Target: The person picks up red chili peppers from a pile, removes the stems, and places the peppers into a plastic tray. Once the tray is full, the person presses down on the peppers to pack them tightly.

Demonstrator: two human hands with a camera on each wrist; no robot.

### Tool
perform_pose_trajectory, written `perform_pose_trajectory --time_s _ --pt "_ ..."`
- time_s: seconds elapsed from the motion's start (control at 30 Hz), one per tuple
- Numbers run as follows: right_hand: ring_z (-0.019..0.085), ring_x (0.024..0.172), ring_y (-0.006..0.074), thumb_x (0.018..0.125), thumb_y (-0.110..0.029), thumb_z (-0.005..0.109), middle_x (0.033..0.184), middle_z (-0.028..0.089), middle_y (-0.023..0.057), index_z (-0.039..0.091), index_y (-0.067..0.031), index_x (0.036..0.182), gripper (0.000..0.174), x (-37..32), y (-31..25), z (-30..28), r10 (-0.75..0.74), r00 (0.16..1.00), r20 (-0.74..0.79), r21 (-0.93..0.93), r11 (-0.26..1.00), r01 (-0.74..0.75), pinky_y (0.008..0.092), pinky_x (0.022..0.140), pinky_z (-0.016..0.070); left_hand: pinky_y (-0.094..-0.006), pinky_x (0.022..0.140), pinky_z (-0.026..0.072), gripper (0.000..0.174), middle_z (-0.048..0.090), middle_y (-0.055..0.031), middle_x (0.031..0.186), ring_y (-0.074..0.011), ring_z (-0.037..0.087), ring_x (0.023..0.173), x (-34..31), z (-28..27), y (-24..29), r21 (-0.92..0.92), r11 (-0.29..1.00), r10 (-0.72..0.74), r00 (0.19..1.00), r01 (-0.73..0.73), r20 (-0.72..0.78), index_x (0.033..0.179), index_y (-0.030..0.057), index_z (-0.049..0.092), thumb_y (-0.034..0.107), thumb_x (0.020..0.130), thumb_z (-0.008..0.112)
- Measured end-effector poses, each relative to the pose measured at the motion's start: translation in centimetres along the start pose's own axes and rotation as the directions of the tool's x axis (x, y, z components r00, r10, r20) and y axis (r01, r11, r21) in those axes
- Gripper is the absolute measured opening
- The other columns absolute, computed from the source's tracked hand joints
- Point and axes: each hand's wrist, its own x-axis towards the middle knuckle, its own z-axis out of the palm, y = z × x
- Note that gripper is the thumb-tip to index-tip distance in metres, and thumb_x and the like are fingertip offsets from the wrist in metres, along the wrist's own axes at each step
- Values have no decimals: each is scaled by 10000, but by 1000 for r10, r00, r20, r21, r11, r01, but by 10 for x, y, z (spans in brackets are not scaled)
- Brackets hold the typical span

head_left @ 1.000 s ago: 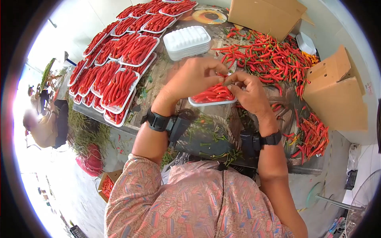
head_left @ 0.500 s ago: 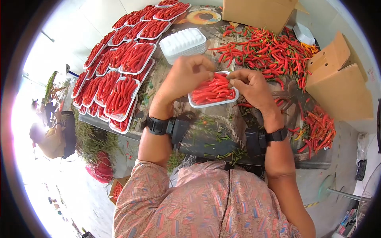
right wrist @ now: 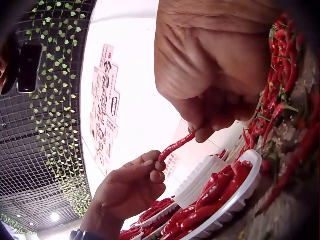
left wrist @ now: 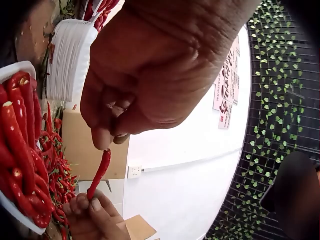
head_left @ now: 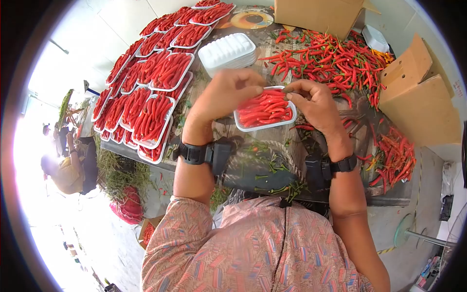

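Note:
A thin red chili pepper [left wrist: 100, 172] is stretched between both hands, above a white tray [head_left: 266, 128] filled with red chilies [head_left: 265, 109]. My left hand [head_left: 228, 91] pinches one end between thumb and fingertips. At the other end, the thumb and finger of my right hand [head_left: 317, 104] grip the chili. The right wrist view shows the same chili [right wrist: 176, 146] slanting between the two sets of fingertips. No green stem shows on it there. Stemless chilies in the tray lie roughly side by side.
Stacked filled trays [head_left: 168, 73] cover the table's left side. Behind the hands stands a stack of white trays [head_left: 227, 52]. Loose stemmed chilies [head_left: 331, 63] are heaped at the right, beside cardboard boxes [head_left: 418, 107]. Green stems [head_left: 272, 170] litter the near edge.
The fingertips of both hands were closer together a second ago and are now farther apart over the tray. More of the chilies in the tray shows. The head view has shifted slightly.

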Motion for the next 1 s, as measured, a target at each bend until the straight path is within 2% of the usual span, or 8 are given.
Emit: perform_pose_trajectory --time_s 0.23,0.3,0.4,0.47,0.6,0.7,0.87,1.0 --pt "523 718 26 853 -62 680 823 663 -16 690 3 974 139 -1 -2 10 -66 998 -2 -103 992 65 213 637 432 -312 673 501 159 679 -88 778 -148 618 711 -6 -4 9 291 956 -57 991 18 124 915 32 715 107 776 701" --pt "505 700 23 847 -71 685 813 659 -20 690 3 971 144 -1 -2 11 -119 993 -11 -165 979 116 212 629 424 -232 619 441 105 625 16 760 -58 528 685 -7 -6 9 362 932 -72 989 20 131 918 -8 692 9 815 700" --pt "481 679 26 842 -88 693 805 655 -26 693 -3 969 153 0 -1 10 -109 993 -42 -193 976 99 215 615 414 -248 617 452 102 625 -7 721 -70 543 663 -9 -9 15 466 882 -113 992 75 55 887 -9 691 7 787 700" --pt "486 686 29 844 -98 693 804 653 -28 696 -5 969 156 -1 -2 9 -57 996 -64 -111 993 50 224 615 416 -260 623 462 103 629 -22 713 -82 558 661 -10 -12 13 470 879 -125 990 82 61 874 -4 691 9 772 701" --pt "501 685 42 838 -95 692 804 654 -18 701 -7 957 148 -2 -4 9 -27 998 -57 -169 985 17 230 620 423 -287 633 487 104 649 -55 707 -121 603 655 -10 -12 10 516 854 -122 990 71 65 850 5 690 21 749 711" --pt "513 686 60 826 -82 698 806 648 3 705 -7 948 143 -3 -5 11 -105 994 -8 -251 963 100 234 630 434 -296 637 495 101 652 -69 705 -138 614 645 -9 -12 4 543 840 -75 994 20 80 835 6 685 22 738 712" --pt "617 774 212 783 -46 698 840 643 95 711 -22 929 149 -1 -1 13 -224 972 67 -416 879 231 324 708 482 -303 636 500 108 655 -91 713 -158 634 653 -7 -10 4 588 809 -95 992 30 80 827 11 681 42 727 709" --pt "613 852 297 770 -31 683 856 639 120 711 -31 921 153 -1 2 14 -289 950 116 -476 824 308 375 772 477 -310 630 503 104 654 -108 710 -177 647 652 -7 -7 5 609 793 -64 994 -3 88 810 16 683 61 719 707"
